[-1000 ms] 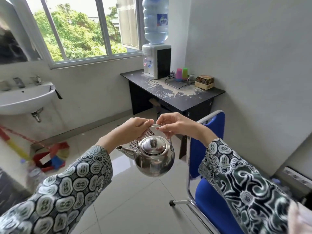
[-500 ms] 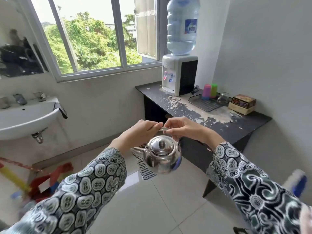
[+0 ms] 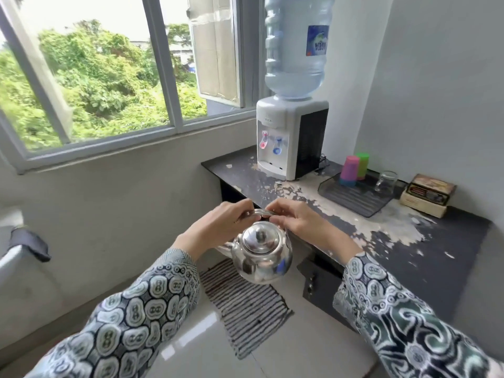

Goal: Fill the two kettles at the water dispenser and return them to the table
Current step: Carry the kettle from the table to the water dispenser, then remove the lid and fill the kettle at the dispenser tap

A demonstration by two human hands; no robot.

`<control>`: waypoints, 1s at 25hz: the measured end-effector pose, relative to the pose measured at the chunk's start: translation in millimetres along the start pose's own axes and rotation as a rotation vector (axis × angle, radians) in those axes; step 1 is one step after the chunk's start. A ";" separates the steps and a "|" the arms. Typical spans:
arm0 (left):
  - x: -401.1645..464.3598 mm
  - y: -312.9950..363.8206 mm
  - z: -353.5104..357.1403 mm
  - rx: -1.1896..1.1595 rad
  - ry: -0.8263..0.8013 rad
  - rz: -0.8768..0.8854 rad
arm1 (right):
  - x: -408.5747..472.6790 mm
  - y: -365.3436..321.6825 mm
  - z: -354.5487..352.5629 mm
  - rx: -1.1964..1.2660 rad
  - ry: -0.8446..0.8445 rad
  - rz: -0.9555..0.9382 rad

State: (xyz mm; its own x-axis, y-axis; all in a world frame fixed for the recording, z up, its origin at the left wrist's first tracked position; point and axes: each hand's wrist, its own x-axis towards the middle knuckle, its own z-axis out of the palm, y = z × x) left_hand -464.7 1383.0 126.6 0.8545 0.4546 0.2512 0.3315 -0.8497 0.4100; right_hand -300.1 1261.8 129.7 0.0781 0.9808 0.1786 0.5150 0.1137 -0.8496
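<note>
Steel kettle [image 3: 261, 255]: it hangs in mid-air in front of you, off the edge of the table [image 3: 436, 257], spout pointing to 9 o'clock, lid [image 3: 261, 238] seated on top.
Handle [image 3: 259, 212]: a thin wire bail, upright over the lid.
Left hand [image 3: 221, 227]: your fingers curl over the handle's left end and pinch it.
Right hand [image 3: 296, 221]: your fingers pinch the handle's right end, touching distance from the left.
Water dispenser [image 3: 291, 137]: at 12 o'clock on the table's far end, red and blue taps facing you, well apart from the kettle.
Lid risk: it is on, so no water gets in; freeing a hand to lift it leaves one pinch carrying the pot.
Swing risk: the bail probably pivots, so the kettle can tip and knock the table edge.
Second kettle: not in view.
</note>
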 end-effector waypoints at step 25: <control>435.0 -357.2 79.2 0.019 -0.019 -0.177 | 477.3 269.5 -61.1 0.044 0.370 0.336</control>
State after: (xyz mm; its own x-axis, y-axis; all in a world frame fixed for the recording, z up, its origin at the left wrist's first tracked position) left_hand -179.7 1863.1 20.0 0.7895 0.5926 0.1593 0.4849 -0.7616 0.4299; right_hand -72.0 1751.0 16.3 0.5353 0.8433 0.0482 0.3729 -0.1847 -0.9093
